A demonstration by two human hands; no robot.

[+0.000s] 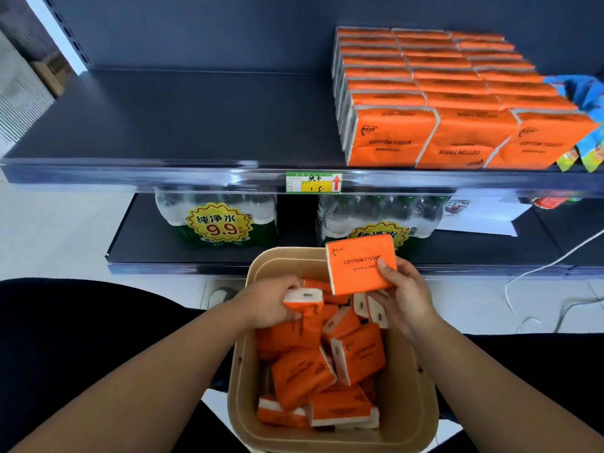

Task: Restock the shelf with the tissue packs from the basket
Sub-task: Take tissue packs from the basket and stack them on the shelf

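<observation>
Dark shelf (196, 125) with orange tissue packs (451, 103) in three rows at its right end, colourful packets (588, 148) just beside.

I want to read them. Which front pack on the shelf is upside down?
The middle front pack: its COTTON TISSUE is inverted; left pack and right pack read upright.

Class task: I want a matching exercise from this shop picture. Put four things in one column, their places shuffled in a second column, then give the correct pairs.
Things
1. right-hand pack
2. left-hand pack
3. bottled water packs
4. price label

Places
a. on the lower shelf
b. lifted above the basket
c. on the front edge of the upper shelf
d. among the other packs in the basket

Pairs: 1-b, 2-d, 3-a, 4-c
</observation>
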